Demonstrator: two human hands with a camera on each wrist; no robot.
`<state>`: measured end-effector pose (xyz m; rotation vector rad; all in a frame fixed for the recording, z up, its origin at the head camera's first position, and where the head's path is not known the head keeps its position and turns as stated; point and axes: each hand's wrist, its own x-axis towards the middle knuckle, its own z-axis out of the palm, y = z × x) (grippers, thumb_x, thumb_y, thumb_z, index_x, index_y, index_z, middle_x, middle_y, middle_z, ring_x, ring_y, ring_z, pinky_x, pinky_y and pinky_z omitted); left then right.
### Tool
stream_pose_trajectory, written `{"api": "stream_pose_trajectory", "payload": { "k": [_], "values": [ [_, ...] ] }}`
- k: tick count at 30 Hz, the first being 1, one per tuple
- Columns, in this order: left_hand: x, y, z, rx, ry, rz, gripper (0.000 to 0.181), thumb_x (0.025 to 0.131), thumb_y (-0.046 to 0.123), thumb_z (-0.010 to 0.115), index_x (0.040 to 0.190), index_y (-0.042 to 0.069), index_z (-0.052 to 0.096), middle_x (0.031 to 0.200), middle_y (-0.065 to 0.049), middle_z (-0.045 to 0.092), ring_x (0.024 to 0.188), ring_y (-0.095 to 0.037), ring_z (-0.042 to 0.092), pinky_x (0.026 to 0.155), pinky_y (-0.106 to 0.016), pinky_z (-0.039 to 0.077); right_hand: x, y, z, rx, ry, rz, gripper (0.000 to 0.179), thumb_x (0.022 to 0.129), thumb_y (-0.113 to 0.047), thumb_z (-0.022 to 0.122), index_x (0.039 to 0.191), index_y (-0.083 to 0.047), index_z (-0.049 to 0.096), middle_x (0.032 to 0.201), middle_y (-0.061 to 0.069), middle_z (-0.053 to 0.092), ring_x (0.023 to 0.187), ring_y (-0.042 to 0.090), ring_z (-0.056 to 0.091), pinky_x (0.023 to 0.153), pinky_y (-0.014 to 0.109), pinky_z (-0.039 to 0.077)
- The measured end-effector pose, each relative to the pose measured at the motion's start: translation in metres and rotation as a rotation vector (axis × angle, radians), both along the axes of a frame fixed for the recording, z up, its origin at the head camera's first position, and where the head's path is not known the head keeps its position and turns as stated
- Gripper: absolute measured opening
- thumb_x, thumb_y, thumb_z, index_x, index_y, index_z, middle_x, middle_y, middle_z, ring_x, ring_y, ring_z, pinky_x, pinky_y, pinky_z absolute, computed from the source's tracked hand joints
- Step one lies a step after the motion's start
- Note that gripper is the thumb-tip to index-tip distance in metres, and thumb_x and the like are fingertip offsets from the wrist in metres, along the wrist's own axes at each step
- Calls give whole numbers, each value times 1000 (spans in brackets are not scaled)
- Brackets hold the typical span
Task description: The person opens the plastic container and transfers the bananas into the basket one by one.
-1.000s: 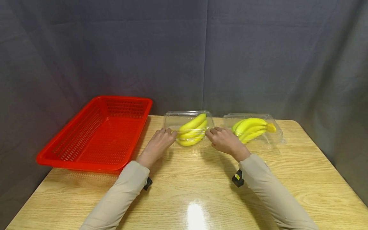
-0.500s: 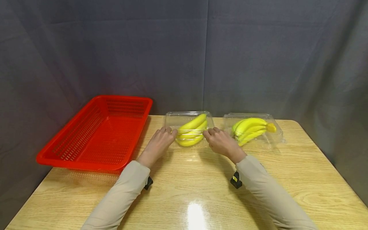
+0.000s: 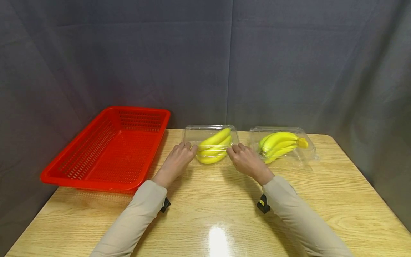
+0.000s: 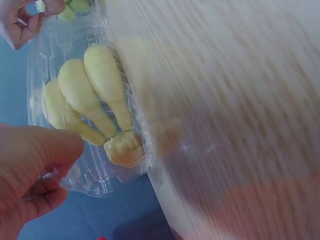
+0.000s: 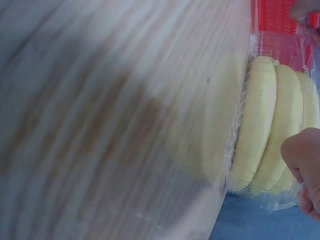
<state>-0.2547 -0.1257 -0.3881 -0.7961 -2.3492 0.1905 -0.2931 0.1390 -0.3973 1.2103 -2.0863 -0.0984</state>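
Clear plastic box (image 3: 192, 135), centre of the frame, with bananas (image 3: 213, 148) inside; I pinch its near edge, left hand (image 3: 178, 157) and right hand (image 3: 246, 159) at opposite ends. I expect it to be light, slick and springy, easily dented, so these lid edges seem the best hold. Two boxes in all, the second box (image 3: 276, 129) right of centre; two banana bunches; one red basket (image 3: 118, 153) at left.
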Motion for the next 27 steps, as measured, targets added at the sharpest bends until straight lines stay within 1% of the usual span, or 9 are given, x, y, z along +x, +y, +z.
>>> {"api": "stream_pose_trajectory", "payload": {
  "k": [6, 9, 11, 13, 16, 19, 21, 24, 27],
  "values": [
    [0, -1, 1, 4, -13, 4, 27, 74, -18, 65, 94, -2, 58, 78, -18, 60, 69, -30, 60, 56, -35, 52, -1, 0, -1, -52, 31, 11, 15, 88, 7, 44, 75, 0, 48, 66, 11, 49, 55, 25, 49, 46, 32, 44],
    [0, -2, 0, 8, -29, 0, 28, 74, -18, 66, 94, -2, 57, 79, -18, 59, 70, -31, 60, 57, -35, 51, -2, 1, -3, -47, 33, 20, 16, 86, 8, 39, 76, 0, 49, 67, 11, 51, 56, 25, 50, 48, 31, 45],
    [1, -3, 0, 6, -32, -3, 27, 75, -18, 65, 95, -2, 57, 80, -17, 59, 70, -31, 60, 58, -35, 50, -1, 2, -3, -44, 37, 21, 15, 85, 8, 39, 77, 0, 49, 69, 11, 52, 58, 26, 50, 50, 32, 45],
    [1, -4, -1, 3, -37, -6, 26, 76, -18, 63, 95, -2, 55, 80, -18, 57, 70, -31, 58, 58, -34, 49, 0, 2, -2, -50, 23, 32, 14, 83, 9, 41, 78, 0, 50, 71, 12, 52, 59, 26, 49, 51, 32, 44],
    [2, -6, -2, -2, -30, -3, 24, 79, -17, 61, 96, -1, 54, 81, -17, 56, 70, -31, 56, 59, -34, 48, 1, 3, -1, -58, -3, 47, 11, 77, 10, 48, 79, -1, 50, 72, 10, 50, 60, 25, 46, 51, 31, 41],
    [3, -7, -3, 17, -32, 3, 26, 79, -16, 62, 98, -1, 55, 83, -16, 56, 72, -30, 55, 59, -33, 47, 3, 4, -1, -71, -33, 52, 16, 71, 10, 56, 80, -2, 49, 72, 9, 48, 60, 23, 43, 52, 30, 38],
    [4, -8, -4, 37, -33, 10, 28, 78, -16, 65, 99, -1, 55, 84, -15, 56, 73, -30, 56, 59, -34, 47, 4, 5, -1, -81, -45, 48, 20, 69, 10, 60, 80, -2, 48, 72, 8, 47, 62, 23, 43, 53, 30, 37],
    [5, -8, -4, 78, -32, 20, 26, 78, -15, 66, 98, 0, 56, 87, -15, 58, 75, -30, 56, 58, -35, 47, 6, 5, 0, -102, -59, 49, 22, 69, 9, 63, 80, -3, 47, 73, 7, 46, 62, 23, 42, 54, 30, 36],
    [6, -9, -4, 112, -18, 18, 21, 81, -12, 65, 96, 0, 57, 88, -16, 59, 75, -31, 57, 58, -35, 48, 7, 6, -1, -131, -64, 62, 22, 69, 9, 63, 79, -3, 47, 72, 6, 45, 61, 22, 41, 53, 29, 34]
  ]
}}
